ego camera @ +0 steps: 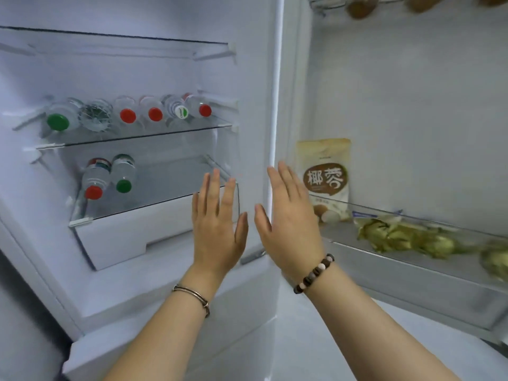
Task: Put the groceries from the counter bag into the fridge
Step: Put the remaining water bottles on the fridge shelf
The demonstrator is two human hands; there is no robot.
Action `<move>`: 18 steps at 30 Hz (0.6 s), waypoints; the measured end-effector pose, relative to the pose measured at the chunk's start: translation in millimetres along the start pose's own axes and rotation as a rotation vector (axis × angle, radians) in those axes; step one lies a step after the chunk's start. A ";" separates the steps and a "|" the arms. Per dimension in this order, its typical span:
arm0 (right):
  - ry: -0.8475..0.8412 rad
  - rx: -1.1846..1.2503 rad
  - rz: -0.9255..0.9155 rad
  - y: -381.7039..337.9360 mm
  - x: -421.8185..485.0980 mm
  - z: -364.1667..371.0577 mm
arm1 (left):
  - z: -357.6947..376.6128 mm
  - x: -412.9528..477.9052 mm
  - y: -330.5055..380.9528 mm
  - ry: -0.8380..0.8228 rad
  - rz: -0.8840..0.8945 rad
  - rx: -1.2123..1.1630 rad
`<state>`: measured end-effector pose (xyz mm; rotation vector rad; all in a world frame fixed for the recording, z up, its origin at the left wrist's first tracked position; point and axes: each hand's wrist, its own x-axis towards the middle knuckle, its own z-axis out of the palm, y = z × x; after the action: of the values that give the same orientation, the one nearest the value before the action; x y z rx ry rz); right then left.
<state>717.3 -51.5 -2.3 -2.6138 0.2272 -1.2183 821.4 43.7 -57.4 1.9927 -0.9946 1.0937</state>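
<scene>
1. Left hand (pixel 217 229): fingers straight and slightly spread, back towards the camera, holding nothing; raised in front of the right end of the white drawer (pixel 118 237). Metal bangle (pixel 192 294) on the wrist
2. Right hand (pixel 288 224): flat and open, thumb apart, holding nothing; just right of the drawer, close beside the left hand and not touching it. Bead bracelet (pixel 313 273) on the wrist
3. Door bin (pixel 412 270): clear-fronted, on the open door, right of the drawer. Holds green leafy items (pixel 398 237), blurred, kind not clear
4. Pouch (pixel 324 174): beige and brown, printed with large characters, upright at the end of the door bin nearest the drawer
5. Drawer: white, closed, at the foot of the fridge (pixel 165 78) compartment
6. Lower glass shelf (pixel 170 185): directly above the drawer. Two bottles lying side by side at its left end, caps forward: red-capped bottle (pixel 94 177) and green-capped bottle (pixel 123 174)
7. Middle glass shelf (pixel 137 136): one level higher above the drawer. Row of bottles (pixel 129 112), six, lying down: green cap, one clear end, two red caps, one white-and-green cap, one red cap
8. Top glass shelf (pixel 115 48): highest above the drawer
9. Upper door rack (pixel 330 4): far above and right of the drawer; brown rounded items (pixel 360 8), blurred
</scene>
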 end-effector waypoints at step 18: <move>0.372 -0.493 0.323 142.9 -182.9 -300.6 | 6.4 -12.2 369.2 -0.163 0.348 -0.491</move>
<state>364.3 -191.0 9.4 -2.5416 1.0981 -1.6782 506.9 -143.2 -5.8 1.5582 -1.5697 0.7620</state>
